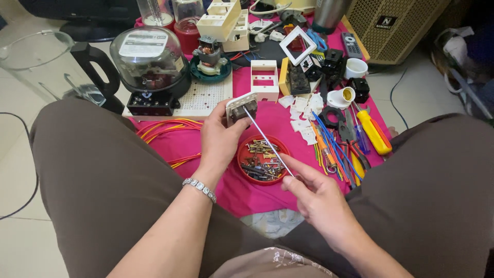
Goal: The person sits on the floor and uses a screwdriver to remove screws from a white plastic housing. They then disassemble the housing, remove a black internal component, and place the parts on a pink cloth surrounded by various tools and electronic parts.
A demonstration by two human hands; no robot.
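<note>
- Fingers of the left hand gripped a small switch module; the right hand pinched a thin metal rod, tip against the module
- At 6 o'clock of the module sat a red dish of screws
- Rod could slip off and jab the left thumb, judging by the loose pinch

Two hands, one red dish, perhaps two screwdrivers.

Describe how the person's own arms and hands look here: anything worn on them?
Both forearms are bare, with no sleeves or gloves in view. The left hand has a silver link bracelet around its wrist. The right hand shows no ring, watch or band that can be made out.
</note>
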